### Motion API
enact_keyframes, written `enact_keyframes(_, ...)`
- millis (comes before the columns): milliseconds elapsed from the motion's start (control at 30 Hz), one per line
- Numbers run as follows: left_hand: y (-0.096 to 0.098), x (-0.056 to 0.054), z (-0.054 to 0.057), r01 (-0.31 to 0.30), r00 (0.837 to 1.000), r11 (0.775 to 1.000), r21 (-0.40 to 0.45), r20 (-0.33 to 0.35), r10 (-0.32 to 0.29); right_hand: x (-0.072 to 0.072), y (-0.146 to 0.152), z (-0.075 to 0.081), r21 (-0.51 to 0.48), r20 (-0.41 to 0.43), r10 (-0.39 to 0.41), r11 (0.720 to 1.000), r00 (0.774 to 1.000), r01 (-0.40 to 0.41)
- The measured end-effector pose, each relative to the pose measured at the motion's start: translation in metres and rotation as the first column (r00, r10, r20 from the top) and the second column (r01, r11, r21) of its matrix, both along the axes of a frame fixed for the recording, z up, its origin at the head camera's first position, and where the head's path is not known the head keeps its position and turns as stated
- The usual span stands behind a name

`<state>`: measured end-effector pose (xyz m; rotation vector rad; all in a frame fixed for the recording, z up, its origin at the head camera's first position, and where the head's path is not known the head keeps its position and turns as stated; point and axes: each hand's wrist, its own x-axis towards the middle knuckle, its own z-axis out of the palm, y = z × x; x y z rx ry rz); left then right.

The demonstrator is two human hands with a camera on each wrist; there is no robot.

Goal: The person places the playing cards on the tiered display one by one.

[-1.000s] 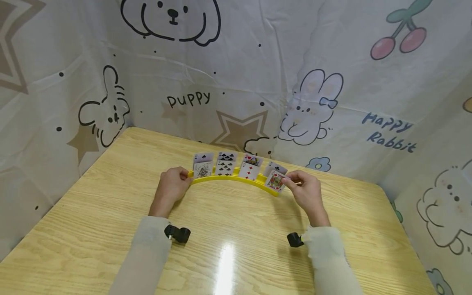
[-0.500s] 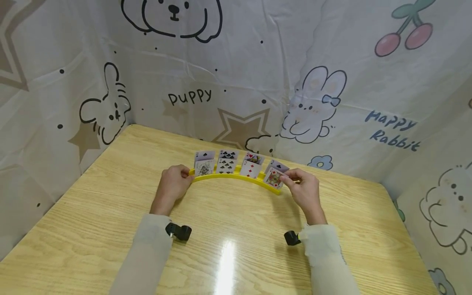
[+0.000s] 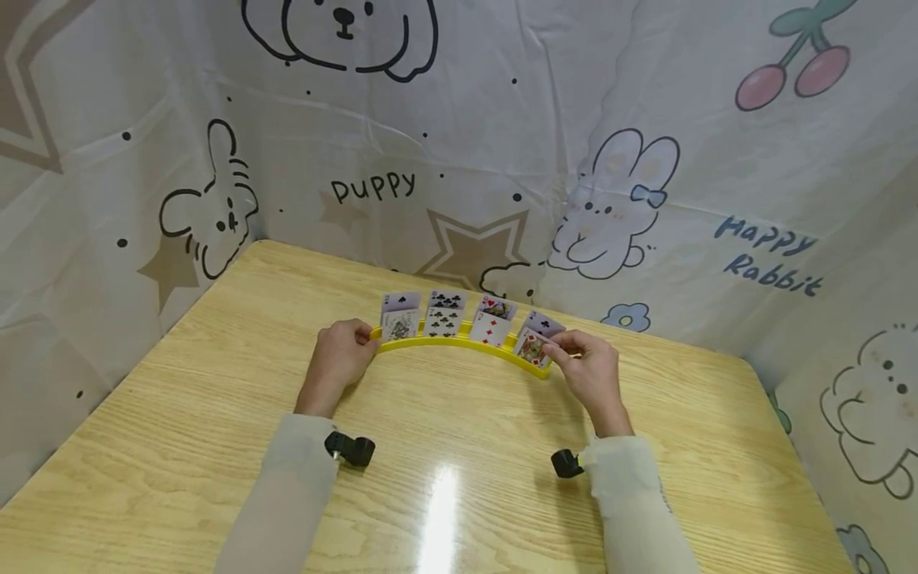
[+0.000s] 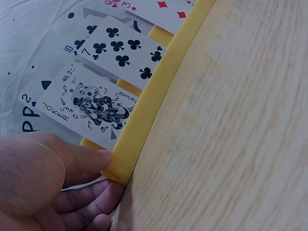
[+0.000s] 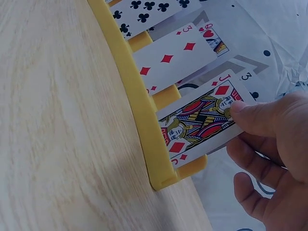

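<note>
A curved yellow card holder (image 3: 430,343) stands on the table with playing cards upright in two rows. Its front row has a joker (image 4: 96,106), a seven of clubs (image 4: 120,50), a three of diamonds (image 5: 168,60) and a jack of diamonds (image 5: 202,120). Behind them show a two of spades (image 3: 402,300), a ten of clubs (image 3: 448,298), a queen of hearts (image 3: 500,305) and a black three (image 3: 543,322). My left hand (image 3: 343,352) pinches the holder's left end. My right hand (image 3: 590,371) pinches the jack of diamonds at its upper edge, thumb on its face.
The wooden table (image 3: 430,422) reaches back to a printed cloth (image 3: 473,159) hung around its far and side edges. Both sleeved wrists carry small black cameras, one being the left camera (image 3: 351,450) and the other the right camera (image 3: 566,463).
The jack of diamonds sits slightly more to the left and lower against the holder, with my right hand still on it. The left hand stays at the holder's end; the head view shifts slightly.
</note>
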<state>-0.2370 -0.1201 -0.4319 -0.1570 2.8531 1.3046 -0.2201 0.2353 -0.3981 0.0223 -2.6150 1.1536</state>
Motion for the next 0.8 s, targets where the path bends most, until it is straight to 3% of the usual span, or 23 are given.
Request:
enact_keyframes(567,0.0007,0.0022,-0.0002,0.005,1.000,1.000,0.005,0.002,-0.005,0.0008,0.0006,-0.0037,-0.009,0.047,-0.017,1.000,0.999,0.017)
enact_keyframes(800,-0.0026,0.0039,0.0012,0.015,0.999,1.000,-0.007,-0.031,-0.015,0.0027,0.0038,-0.0038,-0.001,0.048,-0.024,1.000,0.999,0.024)
